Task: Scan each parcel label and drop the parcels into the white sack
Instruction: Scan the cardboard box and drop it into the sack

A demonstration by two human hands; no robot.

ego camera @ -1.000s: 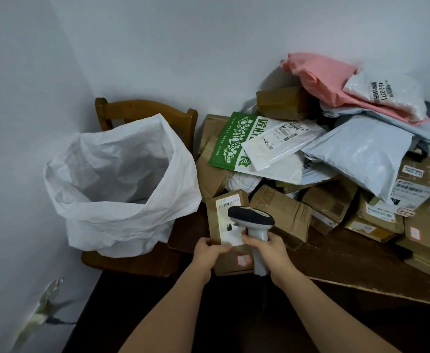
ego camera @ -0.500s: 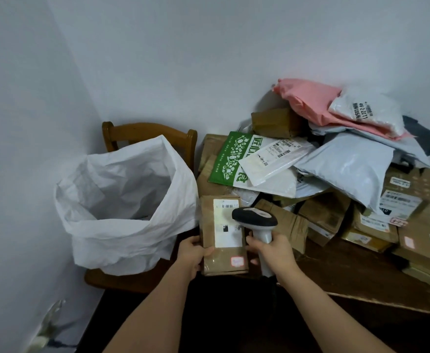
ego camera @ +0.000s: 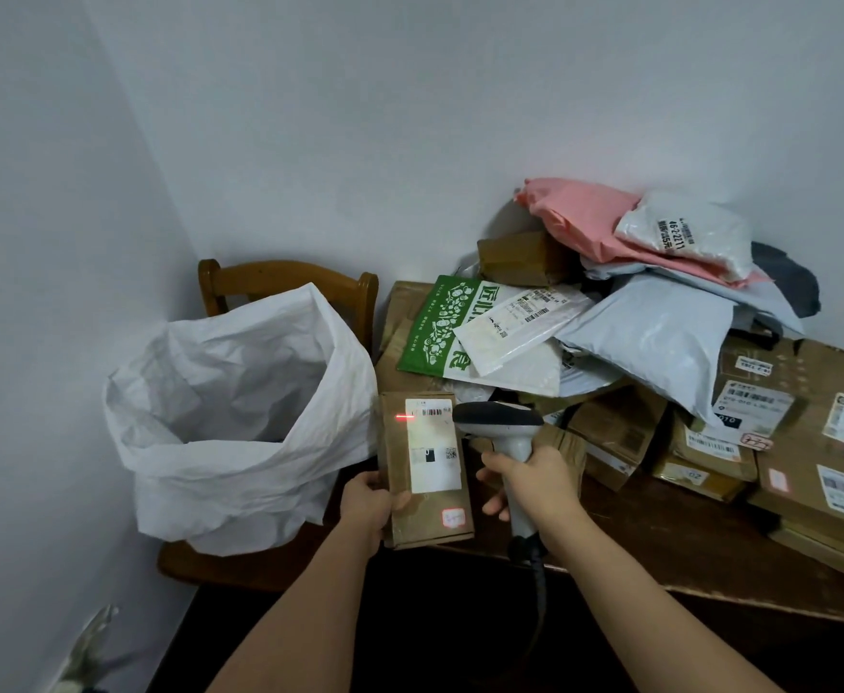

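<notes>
Head view: the left hand point(ego camera: 367, 507) grips the flat brown cardboard parcel point(ego camera: 425, 470) upright at lower centre — the open white sack point(ego camera: 240, 417) lies just left of it — while the right hand point(ego camera: 535, 485) holds the grey handheld scanner point(ego camera: 502, 427).

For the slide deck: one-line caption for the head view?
Left hand holds a cardboard parcel while right hand aims scanner at its label, white sack alongside.
</notes>
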